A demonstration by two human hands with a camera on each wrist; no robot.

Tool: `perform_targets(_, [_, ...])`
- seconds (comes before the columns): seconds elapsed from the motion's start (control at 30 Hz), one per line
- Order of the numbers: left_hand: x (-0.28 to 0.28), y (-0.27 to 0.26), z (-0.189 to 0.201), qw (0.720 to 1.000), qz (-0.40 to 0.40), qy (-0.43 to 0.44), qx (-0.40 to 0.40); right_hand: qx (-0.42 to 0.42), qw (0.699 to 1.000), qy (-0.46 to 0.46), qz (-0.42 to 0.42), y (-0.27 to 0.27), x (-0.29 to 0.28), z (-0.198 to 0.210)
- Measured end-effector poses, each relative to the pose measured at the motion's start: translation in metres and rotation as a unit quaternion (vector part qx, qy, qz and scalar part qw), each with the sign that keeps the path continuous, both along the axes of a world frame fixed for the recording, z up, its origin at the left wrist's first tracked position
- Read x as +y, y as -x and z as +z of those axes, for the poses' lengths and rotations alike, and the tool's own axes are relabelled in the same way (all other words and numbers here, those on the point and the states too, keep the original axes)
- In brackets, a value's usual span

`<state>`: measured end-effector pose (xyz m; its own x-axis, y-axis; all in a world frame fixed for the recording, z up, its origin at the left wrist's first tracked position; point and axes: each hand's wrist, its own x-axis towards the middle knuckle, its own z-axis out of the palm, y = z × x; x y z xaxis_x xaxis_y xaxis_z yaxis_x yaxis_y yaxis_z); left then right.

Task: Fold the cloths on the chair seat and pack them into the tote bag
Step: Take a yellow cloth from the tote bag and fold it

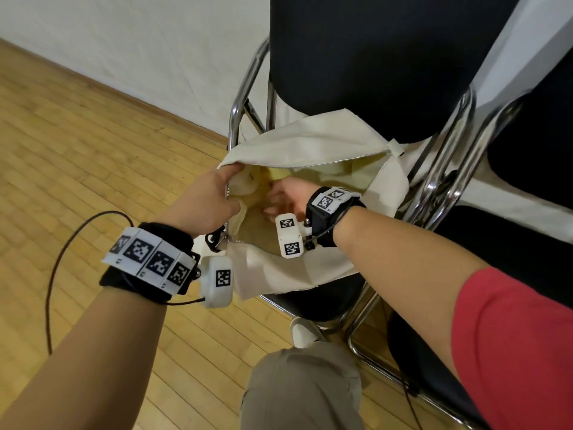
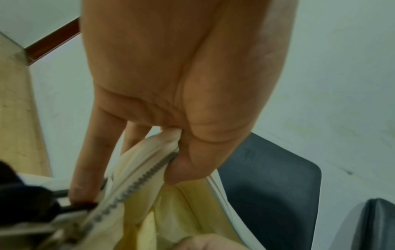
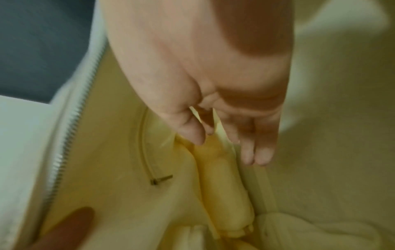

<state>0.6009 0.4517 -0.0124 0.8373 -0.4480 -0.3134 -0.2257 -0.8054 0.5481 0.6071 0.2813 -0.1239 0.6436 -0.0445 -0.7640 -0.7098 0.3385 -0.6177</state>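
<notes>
Packing step. Left hand pinches tote bag rim open; right hand inside, fingers gripping folded yellow cloth. Next: likely release, withdraw.

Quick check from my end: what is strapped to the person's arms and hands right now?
Both hands are bare. The left wrist carries a black band wrapped with a white strip of square black-and-white markers, a white camera pod and a thin black cable. The right wrist has a matching black band, markers and white pod. A red sleeve covers the right upper arm.
</notes>
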Motion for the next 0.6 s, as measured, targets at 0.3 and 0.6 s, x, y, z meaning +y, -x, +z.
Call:
perform_targets(0.3, [-0.008, 0.030, 0.005, 0.999, 0.004, -0.026, -0.026, -0.038, 0.998, 0.005, -0.054, 0.076, -0.038, 0.053])
perform_targets(0.6, [-0.042, 0.092, 0.051, 0.995, -0.013, -0.034, -0.095, -0.101, 0.993, 0.042, -0.031, 0.178, -0.063, 0.143])
